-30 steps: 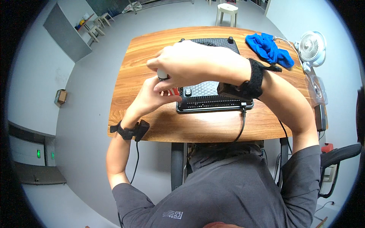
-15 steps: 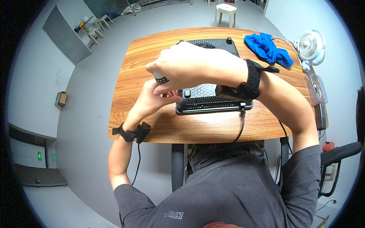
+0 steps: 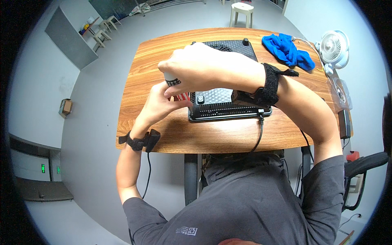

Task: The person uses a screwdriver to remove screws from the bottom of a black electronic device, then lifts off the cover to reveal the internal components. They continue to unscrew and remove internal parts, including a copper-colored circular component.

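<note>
My right hand (image 3: 194,67) is closed round a white rounded handle (image 3: 170,79) with a black-and-white checked band. The handle's lower part goes out of sight behind my fingers. Just below it my left hand (image 3: 156,104) curls round a red-and-white striped thing (image 3: 182,97); whether this belongs to the same tool I cannot tell. Both hands are over the near left corner of a flat black appliance (image 3: 214,96), which lies with its textured underside, feet and round fan vent facing up. My right forearm hides much of its middle.
The appliance lies on a wooden table (image 3: 163,136), and a black cord (image 3: 260,134) hangs from its near edge. A blue cloth (image 3: 283,49) lies at the far right. Beside it stand a white fan (image 3: 332,47), a clear plastic box (image 3: 341,94) and a black oblong block (image 3: 344,123).
Both hands keep their hold over the same corner. My left thumb has shifted slightly up and left, and a little more of the red-and-white striped thing shows.
</note>
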Demonstrator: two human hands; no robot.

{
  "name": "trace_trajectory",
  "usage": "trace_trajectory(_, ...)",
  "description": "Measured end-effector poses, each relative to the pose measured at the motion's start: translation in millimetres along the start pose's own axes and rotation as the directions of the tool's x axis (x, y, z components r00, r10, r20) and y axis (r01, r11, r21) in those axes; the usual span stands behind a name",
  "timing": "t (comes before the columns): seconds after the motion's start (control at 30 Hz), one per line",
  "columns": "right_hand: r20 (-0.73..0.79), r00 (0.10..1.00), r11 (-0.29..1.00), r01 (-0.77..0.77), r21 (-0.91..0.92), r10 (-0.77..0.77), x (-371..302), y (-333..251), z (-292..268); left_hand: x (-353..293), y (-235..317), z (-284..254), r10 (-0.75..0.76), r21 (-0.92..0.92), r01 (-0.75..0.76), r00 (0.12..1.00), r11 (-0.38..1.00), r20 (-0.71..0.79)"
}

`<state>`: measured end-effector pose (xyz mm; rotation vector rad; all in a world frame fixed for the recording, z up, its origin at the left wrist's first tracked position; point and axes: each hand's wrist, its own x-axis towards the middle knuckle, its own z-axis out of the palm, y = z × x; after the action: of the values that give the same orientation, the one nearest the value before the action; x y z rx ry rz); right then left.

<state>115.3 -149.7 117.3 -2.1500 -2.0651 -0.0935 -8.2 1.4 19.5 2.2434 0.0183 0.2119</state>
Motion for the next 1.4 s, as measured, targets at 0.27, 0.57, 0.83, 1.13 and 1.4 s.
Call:
trace_trajectory(0.27,-0.072,0.997,0.997,0.011,0.082,-0.005,-0.9,6.2,4.5,-0.4,-13.4,-0.7,-0.013,-0.009,0.013,1.0,1.0,-0.025)
trace_trajectory(0.57,-0.063,0.998,0.993,0.003,0.12,0.005,-0.4,8.8,4.6,-1.8,-8.5,-2.7,0.033,0.024,-0.032,0.999,0.999,-0.041)
trace_trajectory(0.83,-0.043,0.999,0.992,-0.019,0.122,0.025,-0.5,9.9,5.4,1.4,-14.5,-2.1,0.004,0.0,-0.004,0.999,1.0,-0.044)
trace_trajectory(1.13,-0.037,0.999,0.991,-0.015,0.136,0.02,-3.4,8.5,4.0,-0.1,-6.1,-2.4,0.017,0.007,-0.017,0.999,1.0,-0.037)
trace_trajectory(1.4,-0.037,0.999,0.986,0.0,0.169,0.006,-6.5,6.1,1.1,-0.8,-3.0,-1.4,0.021,-0.048,-0.022,0.999,0.999,-0.03)
